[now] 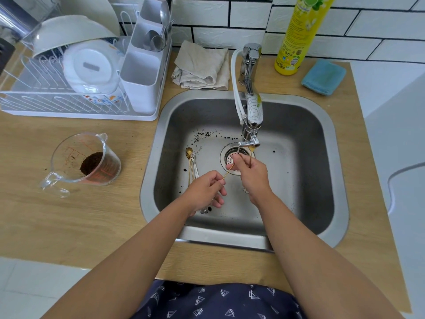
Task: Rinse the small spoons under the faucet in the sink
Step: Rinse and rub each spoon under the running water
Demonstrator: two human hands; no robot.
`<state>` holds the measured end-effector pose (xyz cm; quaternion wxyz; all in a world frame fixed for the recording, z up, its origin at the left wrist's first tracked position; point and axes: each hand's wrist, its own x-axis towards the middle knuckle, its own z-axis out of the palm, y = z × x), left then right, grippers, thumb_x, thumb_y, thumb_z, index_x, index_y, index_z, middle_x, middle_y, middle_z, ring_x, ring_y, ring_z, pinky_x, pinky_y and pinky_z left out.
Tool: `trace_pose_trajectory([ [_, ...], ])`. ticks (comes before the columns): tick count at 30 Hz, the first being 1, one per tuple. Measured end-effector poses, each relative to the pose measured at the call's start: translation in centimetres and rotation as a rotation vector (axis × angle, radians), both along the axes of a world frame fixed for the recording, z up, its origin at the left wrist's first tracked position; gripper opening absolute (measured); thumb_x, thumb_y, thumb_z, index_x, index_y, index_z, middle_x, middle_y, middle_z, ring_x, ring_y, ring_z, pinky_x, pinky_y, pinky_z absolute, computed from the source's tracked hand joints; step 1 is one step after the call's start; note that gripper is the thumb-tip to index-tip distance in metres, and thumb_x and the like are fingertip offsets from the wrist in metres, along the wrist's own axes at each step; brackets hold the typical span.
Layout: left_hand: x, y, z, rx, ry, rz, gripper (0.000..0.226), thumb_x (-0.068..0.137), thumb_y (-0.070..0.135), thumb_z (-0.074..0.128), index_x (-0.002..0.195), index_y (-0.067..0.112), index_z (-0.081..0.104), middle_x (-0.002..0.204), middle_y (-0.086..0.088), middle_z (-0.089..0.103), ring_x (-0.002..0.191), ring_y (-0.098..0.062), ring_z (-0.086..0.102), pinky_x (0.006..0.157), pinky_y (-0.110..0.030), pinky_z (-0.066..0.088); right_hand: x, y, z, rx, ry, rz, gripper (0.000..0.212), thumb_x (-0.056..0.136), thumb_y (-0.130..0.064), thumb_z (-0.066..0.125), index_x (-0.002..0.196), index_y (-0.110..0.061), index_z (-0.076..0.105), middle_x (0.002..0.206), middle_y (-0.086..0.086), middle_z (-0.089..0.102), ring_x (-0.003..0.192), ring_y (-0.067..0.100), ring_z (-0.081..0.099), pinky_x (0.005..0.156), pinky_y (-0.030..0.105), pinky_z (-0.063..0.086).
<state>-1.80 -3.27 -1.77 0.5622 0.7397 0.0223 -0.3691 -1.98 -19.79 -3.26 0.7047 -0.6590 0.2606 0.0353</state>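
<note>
Head view: the right hand [251,178] is curled, pinching a thin gold spoon [251,154] by its handle, bowl end raised just under the faucet [249,125] spout. The left hand [207,189] pinches the tail of a second gold spoon [227,172] between thumb and forefinger; its other fingers hang loosely curled, and its stem runs up to the right hand's fingertips. Whether water is running I cannot tell; no stream shows clearly.

To do this step well, I judge each bowl should sit squarely beneath the spout and be turned so both faces get washed, with the grip kept far back on the handle. These handles are wire-thin and smooth, likely slippery when wet, and the drain strainer [232,161] lies right below, so a firm pinch matters.

More spoons [192,164], gold and silver, lie side by side on the sink floor left of the drain, seemingly not yet rinsed. The sink [299,192] is brushed steel, dull and rounded at the corners, flecked with dark grounds [202,134]. On the wooden counter to the left, a clear measuring jug [85,161] lies tipped with dark grounds inside. Behind stand a white wire dish rack [57,100] with bowls, a crumpled beige cloth [202,65], a yellow bottle [296,38] and a blue sponge [324,77].
</note>
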Motion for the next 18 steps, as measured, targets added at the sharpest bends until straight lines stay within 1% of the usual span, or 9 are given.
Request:
trace_pose_trajectory([
  [1, 0.0, 0.0, 0.0, -0.010, 0.003, 0.021, 0.011, 0.103, 0.020, 0.052, 0.098, 0.015, 0.060, 0.081, -0.004, 0.069, 0.062, -0.017, 0.067, 0.057, -0.026, 0.055, 0.0, 0.0, -0.1, -0.013, 0.026, -0.023, 0.018, 0.103, -0.038, 0.063, 0.100, -0.025, 0.076, 0.086, -0.006, 0.082, 0.076, -0.008, 0.072, 0.068, 0.009, 0.045],
  [3, 0.1, -0.1, -0.2, -0.009, -0.007, 0.063, 0.011, 0.102, 0.019, 0.055, 0.098, 0.013, 0.063, 0.078, -0.003, 0.068, 0.061, -0.014, 0.064, 0.057, -0.026, 0.055, 0.0, 0.0, -0.2, 0.014, 0.053, -0.008, 0.023, 0.105, -0.040, 0.059, 0.104, -0.024, 0.076, 0.086, -0.009, 0.082, 0.059, -0.009, 0.065, 0.061, 0.009, 0.042],
  [4, 0.2, -0.1, -0.4, -0.002, -0.021, 0.081, 0.012, 0.102, 0.019, 0.056, 0.099, 0.012, 0.065, 0.078, -0.003, 0.068, 0.060, -0.012, 0.062, 0.057, -0.024, 0.054, -0.1, -0.1, -0.1, 0.036, 0.049, 0.015, 0.023, 0.105, -0.037, 0.059, 0.104, -0.022, 0.076, 0.082, -0.012, 0.081, 0.051, -0.009, 0.060, 0.056, 0.008, 0.041],
  [6, 0.6, -0.3, -0.6, -0.016, -0.030, 0.139, 0.014, 0.101, 0.017, 0.057, 0.100, 0.008, 0.068, 0.079, -0.004, 0.066, 0.061, -0.010, 0.059, 0.057, -0.021, 0.053, 0.0, -0.8, 0.1, 0.042, 0.022, -0.008, 0.021, 0.102, -0.032, 0.064, 0.096, -0.017, 0.078, 0.067, -0.016, 0.075, 0.045, -0.008, 0.054, 0.055, 0.010, 0.041],
  [7, 0.9, -0.4, -0.6, -0.047, -0.015, 0.174, 0.015, 0.101, 0.016, 0.057, 0.099, 0.008, 0.069, 0.080, -0.005, 0.066, 0.062, -0.009, 0.060, 0.058, -0.020, 0.053, 0.2, -1.4, 0.4, 0.034, 0.008, -0.074, 0.021, 0.101, -0.031, 0.065, 0.090, -0.018, 0.078, 0.069, -0.014, 0.076, 0.044, -0.006, 0.053, 0.056, 0.011, 0.041],
  [10, 2.3, -1.7, -0.1, -0.209, 0.098, 0.267, 0.013, 0.102, 0.013, 0.055, 0.106, 0.008, 0.067, 0.085, -0.007, 0.071, 0.065, -0.009, 0.067, 0.062, -0.018, 0.055, 0.6, -3.8, 1.3, 0.022, -0.014, -0.334, 0.024, 0.103, -0.028, 0.063, 0.081, -0.020, 0.070, 0.099, 0.005, 0.082, 0.043, -0.003, 0.050, 0.054, 0.014, 0.037],
  [14, 4.0, -5.2, 0.8, -0.349, 0.191, 0.319, 0.013, 0.104, 0.007, 0.048, 0.108, 0.011, 0.059, 0.090, -0.011, 0.073, 0.075, -0.016, 0.074, 0.068, -0.023, 0.058, 0.4, -6.7, 2.5, -0.042, -0.026, -0.469, 0.018, 0.103, -0.028, 0.062, 0.086, -0.022, 0.067, 0.091, -0.003, 0.082, 0.045, -0.002, 0.049, 0.062, 0.023, 0.036],
  [16, 4.2, -7.2, 1.3, -0.335, 0.139, 0.235, 0.016, 0.104, 0.006, 0.046, 0.107, 0.009, 0.061, 0.085, -0.009, 0.070, 0.068, -0.015, 0.071, 0.063, -0.023, 0.057, 0.2, -7.3, 2.9, -0.067, -0.026, -0.477, 0.016, 0.102, -0.030, 0.061, 0.089, -0.023, 0.067, 0.089, -0.008, 0.082, 0.044, -0.001, 0.048, 0.059, 0.024, 0.036],
  [18, 4.2, -8.4, 1.5, -0.269, 0.038, 0.160, 0.020, 0.103, 0.009, 0.046, 0.096, 0.010, 0.064, 0.074, -0.003, 0.065, 0.057, -0.012, 0.063, 0.054, -0.021, 0.052, 0.0, -7.4, 3.0, -0.070, -0.010, -0.490, 0.015, 0.102, -0.031, 0.060, 0.091, -0.024, 0.066, 0.088, -0.009, 0.082, 0.049, 0.000, 0.047, 0.059, 0.025, 0.036],
])
